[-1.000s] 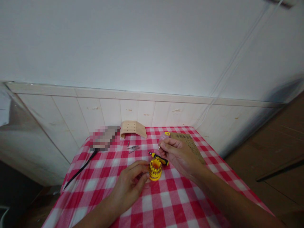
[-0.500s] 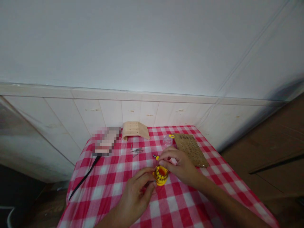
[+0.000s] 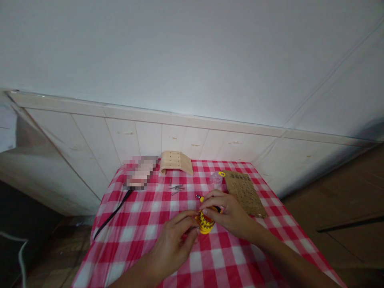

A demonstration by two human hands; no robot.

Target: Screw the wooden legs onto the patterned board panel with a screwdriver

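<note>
L hand curled at holder's L side; R hand arched over it, fingers bent; grips: can't tell. Holder upright, open end up, axis approx. vert.

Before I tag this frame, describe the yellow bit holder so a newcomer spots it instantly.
Start with the red-and-white checked tablecloth. Toward its middle, look where the left hand and right hand come together. The yellow bit holder there is round and open-topped, ringed with small bits, unlike the slim screwdriver partly hidden behind it.

Two hands, one yellow holder
</note>
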